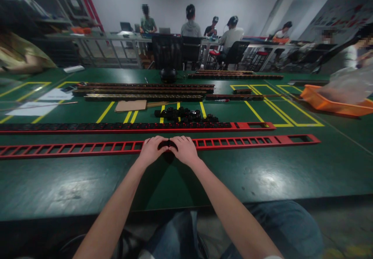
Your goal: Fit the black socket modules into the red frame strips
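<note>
My left hand (153, 150) and my right hand (184, 150) meet at the near red slotted rail (233, 143), thumbs almost touching. Between their curled fingers and thumbs is a small black part (163, 144), mostly covered, so whether it is one piece or two is unclear. The near rail has a row of open rectangular slots on both sides of my hands. Just behind lies a second red rail (253, 126), its slots filled with black pieces. Beyond that, a loose pile of black parts (180, 114) rests on the green table (221, 181).
Long dark metal strips (145, 91) lie farther back, beside a brown cardboard piece (131, 105) and white paper sheets (33, 108). An orange bin (335, 101) with a plastic bag stands at the right. Co-workers sit along the sides and at the rear tables.
</note>
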A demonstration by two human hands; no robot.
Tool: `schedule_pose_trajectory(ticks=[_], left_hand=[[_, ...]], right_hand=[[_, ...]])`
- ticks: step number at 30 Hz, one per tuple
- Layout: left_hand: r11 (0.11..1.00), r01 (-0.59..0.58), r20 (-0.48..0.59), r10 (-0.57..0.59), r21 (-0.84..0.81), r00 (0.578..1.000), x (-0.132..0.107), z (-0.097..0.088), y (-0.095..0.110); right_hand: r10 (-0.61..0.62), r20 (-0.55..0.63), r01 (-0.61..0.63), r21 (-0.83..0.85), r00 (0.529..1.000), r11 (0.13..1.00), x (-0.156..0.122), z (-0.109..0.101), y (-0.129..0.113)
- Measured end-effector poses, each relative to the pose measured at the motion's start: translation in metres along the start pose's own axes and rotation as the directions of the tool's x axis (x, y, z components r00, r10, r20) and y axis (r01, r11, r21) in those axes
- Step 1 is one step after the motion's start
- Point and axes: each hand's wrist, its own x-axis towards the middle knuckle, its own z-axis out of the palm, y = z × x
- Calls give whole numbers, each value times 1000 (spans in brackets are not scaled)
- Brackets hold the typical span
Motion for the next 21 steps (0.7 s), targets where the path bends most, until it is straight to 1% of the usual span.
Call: schedule_pose_trajectory(ticks=[4,6,8,10,11,13,14,16,17,18,19,21], left_hand=[[1000,-5,-21,5,-1,1000,-1,2,-1],[999,-38,-49,37,-18,998,-1,3,-1],[994,-77,-99,69,-77,993,3,1,-3],[984,-94,-187,65,-148,980,15,-4,-7],[983,-83,-243,40,-167,969,25,-8,-10],[992,-43,-332,2,-116,943,51,-17,-18],[998,-5,-353,-19,-69,935,67,-22,-22],[992,121,-305,-107,25,946,100,-28,-33],[981,181,-243,-160,64,957,116,-29,-38],[973,210,-169,-192,95,967,130,-30,-43],[971,211,-100,-200,114,975,143,-30,-48],[972,203,-43,-200,115,979,161,-29,-56]], right_hand=[[-43,-36,41,-69,998,997,-3,4,0],[-53,-40,50,-85,998,995,-3,4,0],[-57,-47,52,-90,997,995,-3,4,0],[-56,-54,51,-90,997,995,-3,4,1],[-56,-58,51,-88,997,995,-3,4,1],[-58,-64,52,-81,996,995,-3,5,1],[-58,-67,53,-76,996,996,-3,5,2],[-58,-73,53,-67,996,996,-3,5,2],[-57,-75,53,-63,996,997,-3,5,2],[-57,-76,52,-59,995,997,-3,5,2],[-56,-77,52,-55,995,997,-3,5,2],[-55,-77,51,-47,996,998,-3,4,3]])
